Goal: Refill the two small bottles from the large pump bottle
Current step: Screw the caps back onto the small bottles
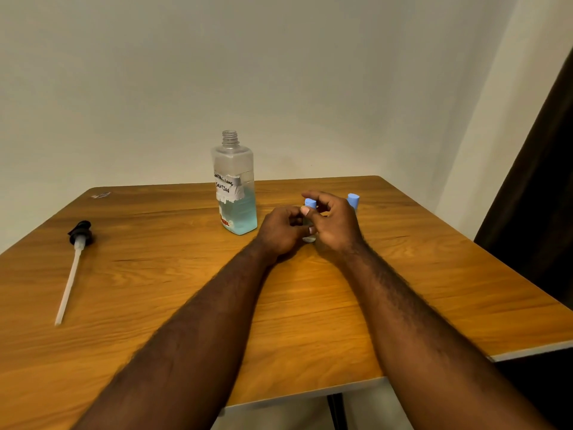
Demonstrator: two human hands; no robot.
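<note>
The large clear bottle (235,184) stands open-necked at the table's middle back, with blue liquid in its lower part and a taped label. Its black pump head with a long white tube (75,262) lies flat at the left. A small clear bottle (309,235) with a blue cap (310,203) stands upright just right of the large one. My left hand (280,231) grips its body while my right hand (333,223) pinches around the cap. The second small bottle's blue cap (353,200) shows behind my right hand; its body is hidden.
The wooden table (155,305) stands in a corner against pale walls. Its front edge runs close below my forearms and its right edge slants off toward a dark curtain (539,197). A small scrap (100,195) lies at the far left corner.
</note>
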